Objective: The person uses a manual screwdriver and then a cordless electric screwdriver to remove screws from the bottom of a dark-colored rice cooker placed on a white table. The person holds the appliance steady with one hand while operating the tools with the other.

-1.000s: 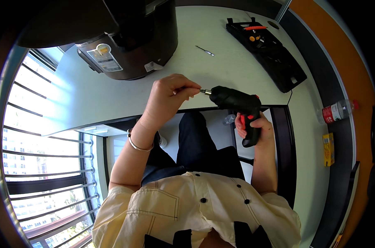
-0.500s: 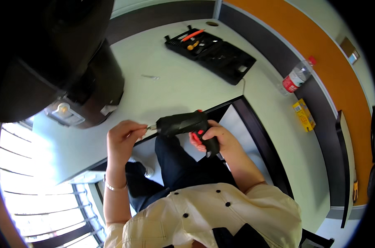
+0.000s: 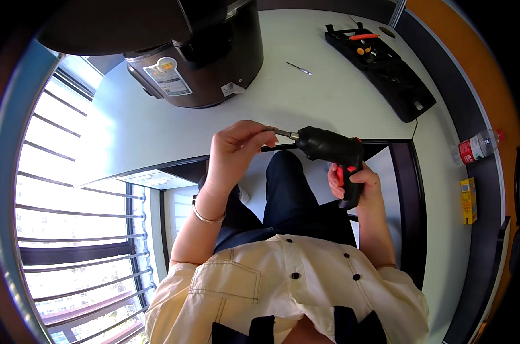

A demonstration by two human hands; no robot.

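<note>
Right hand (image 3: 365, 183) in the head view is clamped round the grip of a black power screwdriver (image 3: 330, 145), fingers up by the red trigger (image 3: 340, 174), probably just to steady the tool. Left hand (image 3: 240, 139) has thumb and fingertips pinched on the metal bit (image 3: 283, 132), I'd guess to line it up with the chuck (image 3: 295, 136). Screwdriver's held up out front, overlapping the near edge of the tabletop (image 3: 260, 109) from this angle. Bit end points left and slightly away, long axis nearly sideways, handle angling back toward the lap (image 3: 284, 198).
</note>
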